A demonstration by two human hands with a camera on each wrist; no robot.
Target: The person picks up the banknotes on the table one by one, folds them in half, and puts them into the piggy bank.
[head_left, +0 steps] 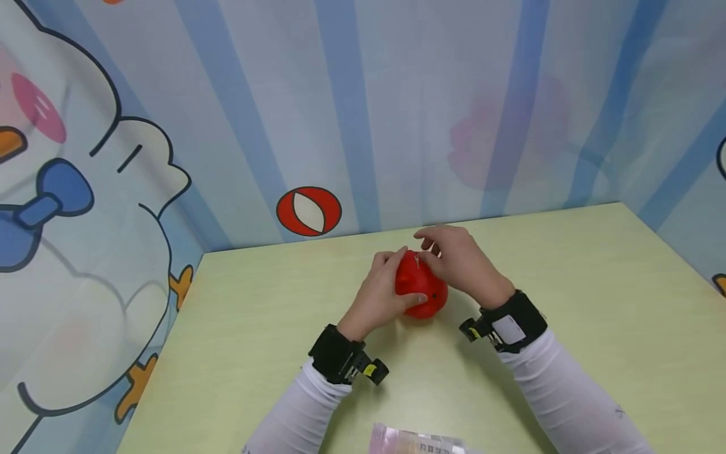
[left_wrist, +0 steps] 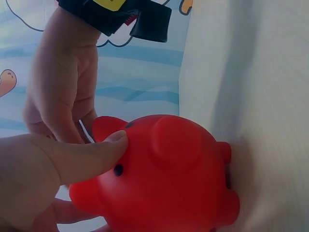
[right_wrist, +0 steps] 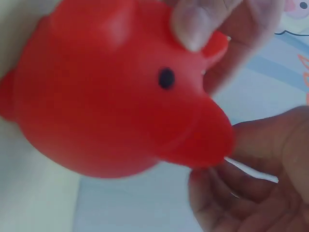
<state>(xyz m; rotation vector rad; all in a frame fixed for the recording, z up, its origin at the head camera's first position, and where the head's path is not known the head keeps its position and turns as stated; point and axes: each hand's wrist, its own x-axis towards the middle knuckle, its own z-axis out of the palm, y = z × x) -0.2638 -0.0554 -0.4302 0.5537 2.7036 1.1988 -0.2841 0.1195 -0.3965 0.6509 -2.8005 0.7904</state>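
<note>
A red piggy bank (head_left: 418, 284) with round black eyes sits on the pale table, its snout (left_wrist: 176, 142) toward the left wrist camera. My left hand (head_left: 386, 290) grips it from the left, the thumb pressed on the face beside an eye and the fingers behind the head. At the top right, my right hand (head_left: 456, 258) has bent fingers close against the ear (right_wrist: 212, 137), which partly covers them in the right wrist view. A thin pale strip (right_wrist: 253, 170) shows between right thumb and fingers; I cannot tell whether they hold it.
A clear and pink plastic packet (head_left: 416, 441) with printing lies at the near edge of the table (head_left: 255, 353). Behind the table hangs a blue-striped cloth (head_left: 397, 126) with cartoon figures. Both wrists wear black camera straps (head_left: 337, 356).
</note>
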